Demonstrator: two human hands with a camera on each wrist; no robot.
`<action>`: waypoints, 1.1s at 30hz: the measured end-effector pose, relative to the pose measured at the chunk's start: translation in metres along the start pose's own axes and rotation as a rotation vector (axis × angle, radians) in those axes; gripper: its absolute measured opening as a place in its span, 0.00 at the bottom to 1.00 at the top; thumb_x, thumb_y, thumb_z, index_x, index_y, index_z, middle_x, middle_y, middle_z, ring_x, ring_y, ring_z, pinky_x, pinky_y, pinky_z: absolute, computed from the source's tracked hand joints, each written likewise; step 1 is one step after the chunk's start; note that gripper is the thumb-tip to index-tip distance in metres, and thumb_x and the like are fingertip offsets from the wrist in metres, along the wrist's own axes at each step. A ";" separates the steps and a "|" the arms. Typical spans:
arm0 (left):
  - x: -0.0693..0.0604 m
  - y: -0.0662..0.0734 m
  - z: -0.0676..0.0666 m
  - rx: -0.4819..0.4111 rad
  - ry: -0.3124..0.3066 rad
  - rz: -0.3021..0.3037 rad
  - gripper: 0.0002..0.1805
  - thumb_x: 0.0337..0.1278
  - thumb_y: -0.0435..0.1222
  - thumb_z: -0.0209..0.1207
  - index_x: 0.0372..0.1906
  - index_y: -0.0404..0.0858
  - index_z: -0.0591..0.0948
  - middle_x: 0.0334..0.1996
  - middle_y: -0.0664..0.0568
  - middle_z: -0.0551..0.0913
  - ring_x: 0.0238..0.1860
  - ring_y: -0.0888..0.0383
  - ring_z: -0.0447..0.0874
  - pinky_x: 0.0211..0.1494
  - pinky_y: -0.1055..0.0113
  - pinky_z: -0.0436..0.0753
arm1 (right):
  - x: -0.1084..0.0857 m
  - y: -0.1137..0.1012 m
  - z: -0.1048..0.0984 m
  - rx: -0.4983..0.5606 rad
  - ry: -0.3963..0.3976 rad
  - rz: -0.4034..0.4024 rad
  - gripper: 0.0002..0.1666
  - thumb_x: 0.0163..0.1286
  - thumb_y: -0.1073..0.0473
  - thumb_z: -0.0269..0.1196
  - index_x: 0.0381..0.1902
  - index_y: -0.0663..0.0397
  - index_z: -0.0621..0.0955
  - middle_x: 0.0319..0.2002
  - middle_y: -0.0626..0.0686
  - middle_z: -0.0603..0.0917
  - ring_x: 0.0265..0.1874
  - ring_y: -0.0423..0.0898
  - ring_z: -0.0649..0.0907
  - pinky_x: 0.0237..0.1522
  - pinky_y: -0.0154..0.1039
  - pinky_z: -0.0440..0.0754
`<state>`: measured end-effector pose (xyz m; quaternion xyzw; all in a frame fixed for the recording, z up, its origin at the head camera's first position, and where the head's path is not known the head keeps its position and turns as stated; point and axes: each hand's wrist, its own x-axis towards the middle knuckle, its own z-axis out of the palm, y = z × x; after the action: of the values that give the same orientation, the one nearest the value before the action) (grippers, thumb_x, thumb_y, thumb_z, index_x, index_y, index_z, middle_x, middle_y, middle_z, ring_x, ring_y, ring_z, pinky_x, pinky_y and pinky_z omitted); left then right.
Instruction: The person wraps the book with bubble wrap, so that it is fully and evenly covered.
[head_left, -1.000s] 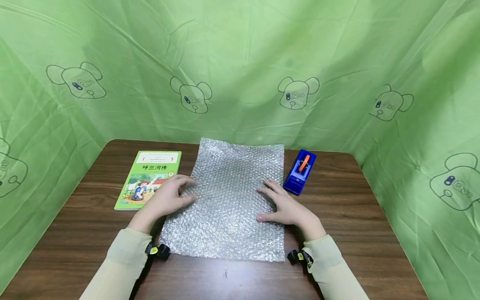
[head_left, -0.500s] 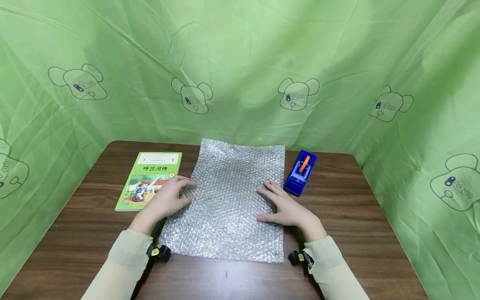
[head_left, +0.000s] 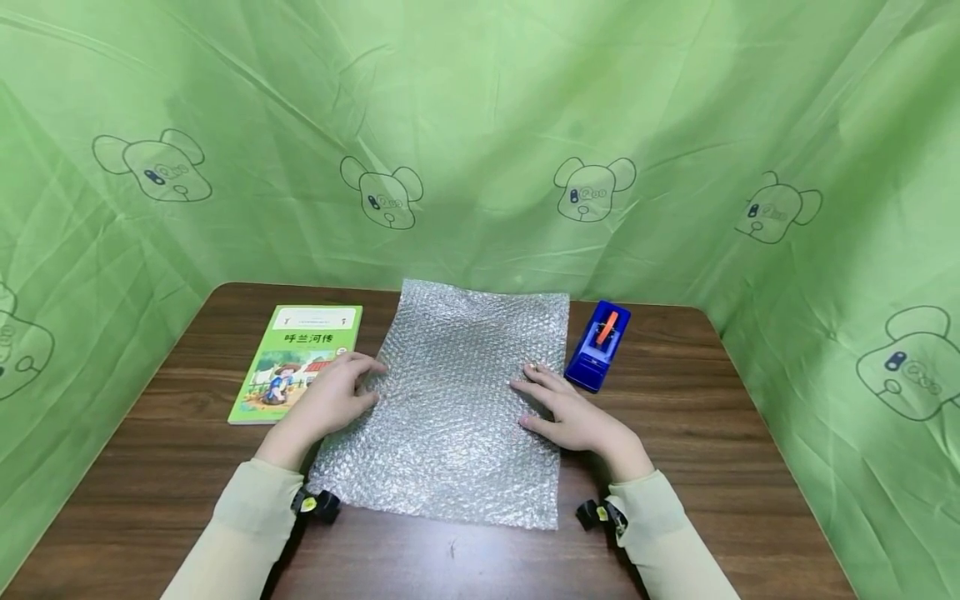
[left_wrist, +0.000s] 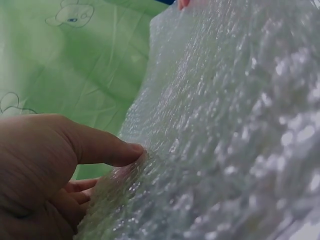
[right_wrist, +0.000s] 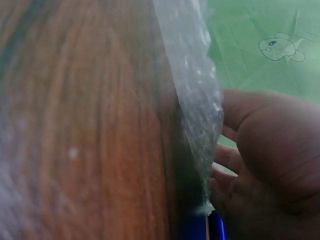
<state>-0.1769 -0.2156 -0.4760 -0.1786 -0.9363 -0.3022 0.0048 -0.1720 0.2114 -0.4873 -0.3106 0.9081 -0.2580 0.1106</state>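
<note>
A sheet of bubble wrap (head_left: 457, 450) lies flat across the middle of the table. My left hand (head_left: 335, 396) is at its left edge; in the left wrist view the thumb (left_wrist: 117, 150) lies over the edge with fingers partly hidden behind it, pinching the sheet. On the right side of the wrap rests my right hand (head_left: 573, 412), fingers spread and fairly straight. The right wrist view has the wrap's edge (right_wrist: 192, 75) in front of that hand, hiding its fingertips. A green book (head_left: 273, 367) lies left of the wrap, partly covered by my left hand.
A blue tape dispenser-like holder (head_left: 598, 346) with an orange part stands just right of the wrap, near my right fingers. The brown wooden table (head_left: 697, 433) ends at a green curtain (head_left: 480, 125) at the back and sides.
The near part of the bubble wrap has shifted slightly left. My left hand has moved a little left with its edge; my right thumb has moved slightly up the sheet.
</note>
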 end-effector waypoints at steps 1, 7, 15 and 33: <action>0.000 0.000 -0.001 -0.003 -0.004 -0.002 0.20 0.63 0.27 0.71 0.60 0.33 0.88 0.53 0.39 0.86 0.41 0.49 0.81 0.44 0.50 0.81 | 0.000 0.000 0.000 -0.008 0.009 -0.007 0.36 0.84 0.49 0.64 0.84 0.51 0.71 0.86 0.65 0.59 0.85 0.71 0.54 0.82 0.73 0.53; 0.001 -0.001 -0.004 -0.018 -0.018 -0.024 0.19 0.65 0.28 0.71 0.60 0.34 0.87 0.34 0.51 0.83 0.29 0.59 0.74 0.33 0.61 0.75 | 0.000 -0.003 0.002 -0.034 0.045 -0.012 0.34 0.82 0.50 0.67 0.82 0.48 0.74 0.84 0.63 0.65 0.82 0.70 0.61 0.80 0.72 0.60; 0.000 0.000 -0.009 -0.011 0.006 -0.038 0.20 0.66 0.27 0.70 0.62 0.31 0.86 0.41 0.48 0.88 0.30 0.59 0.77 0.35 0.59 0.78 | 0.000 -0.012 0.004 -0.028 0.056 -0.023 0.38 0.76 0.49 0.73 0.80 0.50 0.77 0.81 0.63 0.70 0.78 0.66 0.68 0.78 0.67 0.67; -0.005 -0.006 -0.014 0.074 0.057 0.068 0.23 0.69 0.28 0.69 0.67 0.30 0.84 0.61 0.36 0.85 0.53 0.40 0.87 0.58 0.39 0.85 | 0.003 -0.019 0.003 -0.031 0.097 0.063 0.50 0.64 0.45 0.82 0.79 0.53 0.76 0.83 0.62 0.64 0.79 0.67 0.63 0.76 0.70 0.68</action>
<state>-0.1753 -0.2296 -0.4685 -0.2014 -0.9398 -0.2718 0.0483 -0.1641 0.1955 -0.4803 -0.2709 0.9256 -0.2552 0.0695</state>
